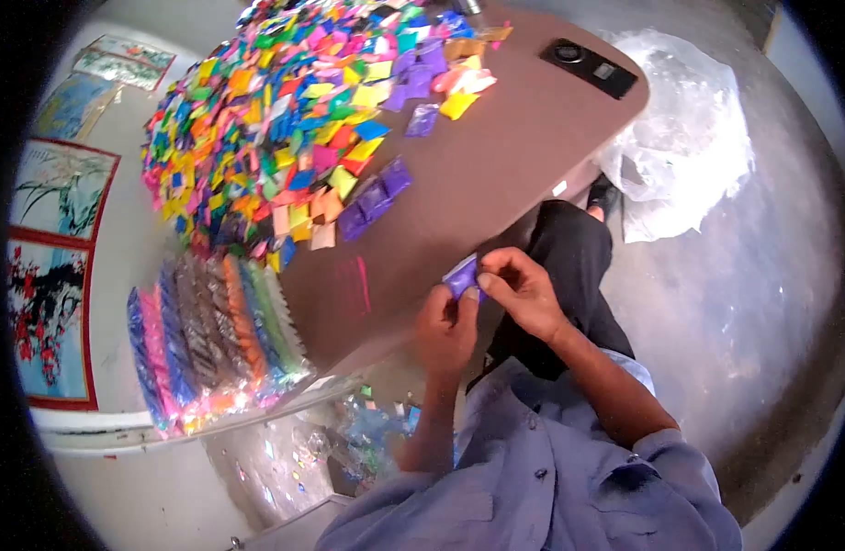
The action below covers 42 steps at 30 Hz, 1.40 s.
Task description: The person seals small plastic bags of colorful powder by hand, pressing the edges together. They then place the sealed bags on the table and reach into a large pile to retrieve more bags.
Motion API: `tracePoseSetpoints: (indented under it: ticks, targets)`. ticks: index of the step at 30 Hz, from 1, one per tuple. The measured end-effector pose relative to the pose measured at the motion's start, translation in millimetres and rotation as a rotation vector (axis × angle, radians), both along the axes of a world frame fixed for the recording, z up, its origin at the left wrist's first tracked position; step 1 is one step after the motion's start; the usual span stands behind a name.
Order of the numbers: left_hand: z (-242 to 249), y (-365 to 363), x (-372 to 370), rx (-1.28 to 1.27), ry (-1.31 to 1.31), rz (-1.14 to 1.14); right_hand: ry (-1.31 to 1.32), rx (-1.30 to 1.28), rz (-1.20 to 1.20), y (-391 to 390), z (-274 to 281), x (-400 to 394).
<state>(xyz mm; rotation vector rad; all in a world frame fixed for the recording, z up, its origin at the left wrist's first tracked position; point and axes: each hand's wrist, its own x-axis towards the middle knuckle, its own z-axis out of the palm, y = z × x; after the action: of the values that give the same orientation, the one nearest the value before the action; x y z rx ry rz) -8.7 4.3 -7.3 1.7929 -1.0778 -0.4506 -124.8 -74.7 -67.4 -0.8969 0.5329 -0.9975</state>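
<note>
A small purple packet (461, 278) is held between both hands, just off the near edge of the brown table (459, 193). My left hand (447, 321) pinches its lower left side. At its right side, my right hand (522, 289) grips the edge with thumb and fingers. Beyond my hands, a short row of purple packets (375, 199) lies on the table beside a large heap of multicoloured packets (285, 119). Another purple packet (422, 120) lies apart near the heap's right side.
Long bagged strips of coloured packets (211, 331) lie at the table's left end. A black device (589, 68) rests at the far right corner. A large clear plastic bag (684, 129) stands on the right, with more packets (377, 427) low on the left.
</note>
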Motion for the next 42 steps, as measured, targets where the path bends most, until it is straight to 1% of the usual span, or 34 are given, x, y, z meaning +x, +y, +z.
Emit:
tracePoseSetpoints:
  ticks: [2,3,4,6,7,8,9,10,11,12,14,15,16,18,19,21,23,26,28,30,32,37,39,42]
  targets:
    - [2,0,0,-0.021,-0.287,-0.012,-0.015,0.000,0.029,4,6,-2]
    - [7,2,0,-0.015,-0.415,-0.061,0.034,-0.035,0.047,5,10,-4]
    - [9,2,-3,-0.015,-0.424,-0.042,0.083,-0.071,0.064,6,11,-4]
    - [10,2,-10,0.075,-0.475,-0.060,0.023,-0.104,0.064,5,10,-1]
    - [11,1,-11,0.053,-0.473,-0.115,0.005,-0.056,0.053,5,14,-2]
    - [13,2,-12,0.058,-0.467,-0.112,-0.006,-0.004,0.038,5,15,-6]
    - [18,1,-15,-0.026,-0.465,-0.138,0.066,0.013,0.047,3,13,-9]
    - [19,1,-17,-0.111,-0.460,-0.168,0.076,0.018,0.043,1,11,-11]
    - [13,7,-17,-0.055,-0.273,-0.132,0.043,0.058,0.045,-1,7,-10]
    - [11,8,-15,-0.051,-0.262,-0.138,0.009,0.097,0.046,-1,4,-10]
    - [9,9,-8,0.031,-0.029,-0.020,-0.019,0.127,0.049,3,1,-8]
    - [5,7,-4,0.005,0.083,-0.060,-0.014,0.115,0.078,4,5,-9]
    - [3,9,-2,0.009,0.091,-0.061,-0.010,0.102,0.108,4,10,-10]
    - [3,13,-1,0.050,0.328,-0.143,0.028,0.119,0.150,4,16,-12]
    - [2,14,0,0.054,0.331,-0.143,0.026,0.090,0.153,4,15,-11]
    - [-3,17,0,0.021,0.428,-0.142,0.027,0.063,0.152,5,16,-10]
    - [-11,19,3,0.011,0.400,-0.137,0.095,0.070,0.148,5,20,-10]
    - [-13,23,6,0.035,0.366,-0.132,0.105,0.078,0.137,7,18,-7]
    - [-7,22,5,0.069,0.362,-0.133,0.089,0.069,0.141,7,17,-6]
    - [-2,21,1,0.037,0.438,-0.087,0.073,0.062,0.145,6,15,-5]
    - [-5,22,2,0.017,0.409,-0.060,0.062,0.045,0.209,7,12,-3]
    - [-20,25,13,-0.014,0.375,-0.046,0.064,0.013,0.224,8,21,2]
    - [-21,24,12,-0.123,0.231,-0.066,0.068,0.004,0.210,8,20,1]
    - [-13,24,10,-0.044,0.265,-0.087,0.045,0.020,0.186,6,13,-1]
